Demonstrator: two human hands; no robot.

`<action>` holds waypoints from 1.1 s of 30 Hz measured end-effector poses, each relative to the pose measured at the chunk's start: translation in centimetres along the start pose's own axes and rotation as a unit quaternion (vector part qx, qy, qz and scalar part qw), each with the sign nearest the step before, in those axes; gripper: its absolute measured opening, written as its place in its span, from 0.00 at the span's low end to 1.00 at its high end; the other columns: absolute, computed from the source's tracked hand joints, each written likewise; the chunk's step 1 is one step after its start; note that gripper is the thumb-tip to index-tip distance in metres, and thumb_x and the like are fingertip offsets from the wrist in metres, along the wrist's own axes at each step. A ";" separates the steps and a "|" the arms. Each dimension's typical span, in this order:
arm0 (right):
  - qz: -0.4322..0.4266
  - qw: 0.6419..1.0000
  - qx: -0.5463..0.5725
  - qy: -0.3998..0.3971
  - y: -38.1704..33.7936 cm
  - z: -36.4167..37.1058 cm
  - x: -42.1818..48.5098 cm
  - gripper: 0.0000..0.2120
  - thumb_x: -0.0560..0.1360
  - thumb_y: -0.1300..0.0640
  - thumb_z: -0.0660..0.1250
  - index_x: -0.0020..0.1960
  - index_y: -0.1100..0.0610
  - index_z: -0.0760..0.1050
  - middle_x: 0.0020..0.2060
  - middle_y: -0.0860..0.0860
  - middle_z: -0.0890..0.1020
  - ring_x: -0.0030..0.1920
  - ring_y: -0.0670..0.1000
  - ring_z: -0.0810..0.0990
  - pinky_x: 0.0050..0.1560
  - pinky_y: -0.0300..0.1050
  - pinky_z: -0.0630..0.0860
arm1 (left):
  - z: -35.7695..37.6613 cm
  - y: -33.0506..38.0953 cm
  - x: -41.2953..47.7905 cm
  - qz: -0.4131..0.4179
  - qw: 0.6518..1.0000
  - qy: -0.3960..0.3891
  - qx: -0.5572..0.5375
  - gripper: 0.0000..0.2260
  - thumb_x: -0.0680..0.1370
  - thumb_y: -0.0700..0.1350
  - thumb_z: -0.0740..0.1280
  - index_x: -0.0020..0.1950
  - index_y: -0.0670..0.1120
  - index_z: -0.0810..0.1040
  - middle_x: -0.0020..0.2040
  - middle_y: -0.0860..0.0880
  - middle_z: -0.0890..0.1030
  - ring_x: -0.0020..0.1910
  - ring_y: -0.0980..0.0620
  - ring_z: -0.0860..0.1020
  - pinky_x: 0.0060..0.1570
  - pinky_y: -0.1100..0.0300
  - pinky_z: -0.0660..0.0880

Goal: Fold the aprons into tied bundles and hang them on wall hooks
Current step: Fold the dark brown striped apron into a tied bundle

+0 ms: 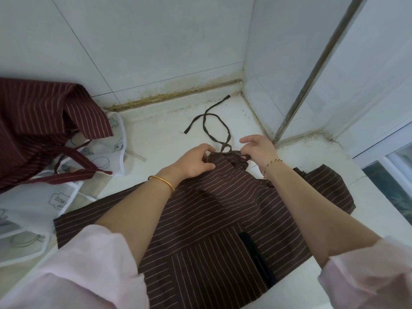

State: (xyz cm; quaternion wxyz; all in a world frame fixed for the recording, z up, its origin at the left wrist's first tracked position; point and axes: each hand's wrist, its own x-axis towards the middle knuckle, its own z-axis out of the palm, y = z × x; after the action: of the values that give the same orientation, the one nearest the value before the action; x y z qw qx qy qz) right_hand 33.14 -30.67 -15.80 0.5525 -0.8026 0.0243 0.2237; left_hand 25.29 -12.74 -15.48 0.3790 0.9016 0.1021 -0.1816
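Early going near the desk [167, 134] far corner: your left hand [196, 161] pinches the top of the brown apron [223, 208], your right hand [258, 148] holds its strap [217, 105], nothing yet bundled or hung, and the red apron [44, 119] lies heaped.

Tiled kitchen corner, home-like.
White wall tiles [156, 41] meet a white counter [160, 130] along stained grout [174, 95], a window frame [382, 151] at the right edge.

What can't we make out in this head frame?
Head view only:
- Wall hooks: none in frame.
- Brown apron, near hem: cut off by the bottom edge.
- Where the strap joins it: hidden under the fingers of the left hand and right hand.
- Maroon apron: cut off by the left edge.
- White apron, print: partly under the maroon one.
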 end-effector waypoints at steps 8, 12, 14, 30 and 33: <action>-0.062 0.996 -0.050 -0.041 0.1 0.0 -0.6 0.20 0.70 0.74 0.63 0.57 0.57 0.75 0.47 0.53 0.80 0.47 0.50 0.77 0.44 0.37 0.76 | 1.2 1.1 0.9 0.016 0.994 0.107 0.003 0.09 0.73 0.49 0.71 0.49 0.47 0.75 0.48 0.49 0.77 0.48 0.51 0.74 0.50 0.56 0.72; -0.072 0.996 -0.054 -0.015 0.2 -0.1 -0.8 0.15 0.73 0.68 0.63 0.58 0.58 0.75 0.52 0.51 0.79 0.53 0.47 0.76 0.53 0.36 0.71 | 1.2 1.8 1.1 -0.008 0.992 0.106 -0.071 0.07 0.76 0.43 0.68 0.53 0.46 0.76 0.46 0.50 0.77 0.46 0.52 0.75 0.49 0.60 0.73; -0.080 0.992 -0.097 -0.007 0.1 0.0 -0.8 0.11 0.76 0.64 0.63 0.57 0.59 0.77 0.51 0.49 0.78 0.53 0.47 0.75 0.55 0.37 0.69 | 1.0 2.0 1.2 -0.010 0.991 0.104 -0.078 0.05 0.76 0.41 0.67 0.51 0.46 0.76 0.41 0.51 0.76 0.42 0.52 0.74 0.42 0.62 0.71; -0.030 0.990 0.131 -0.030 -3.3 1.5 -0.8 0.10 0.70 0.68 0.64 0.37 0.56 0.80 0.37 0.47 0.81 0.42 0.44 0.77 0.46 0.38 0.73 | -0.3 3.5 0.5 -0.072 0.894 0.059 -0.439 0.05 0.76 0.35 0.62 0.42 0.42 0.76 0.42 0.44 0.76 0.34 0.52 0.74 0.37 0.60 0.74; -0.054 0.992 0.100 -0.048 -2.4 1.3 -0.6 0.13 0.72 0.70 0.63 0.38 0.55 0.79 0.38 0.47 0.81 0.39 0.41 0.78 0.42 0.32 0.72 | -0.4 3.8 0.2 -0.045 0.858 -0.009 -0.512 0.13 0.76 0.34 0.53 0.46 0.42 0.78 0.44 0.47 0.78 0.37 0.53 0.75 0.40 0.60 0.74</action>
State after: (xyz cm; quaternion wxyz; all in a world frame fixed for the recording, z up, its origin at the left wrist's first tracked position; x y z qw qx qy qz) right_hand 32.84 -28.70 -13.84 0.6419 -0.7316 -0.0233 0.2283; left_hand 26.80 -15.07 -12.91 0.7796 0.5728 0.2183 -0.1283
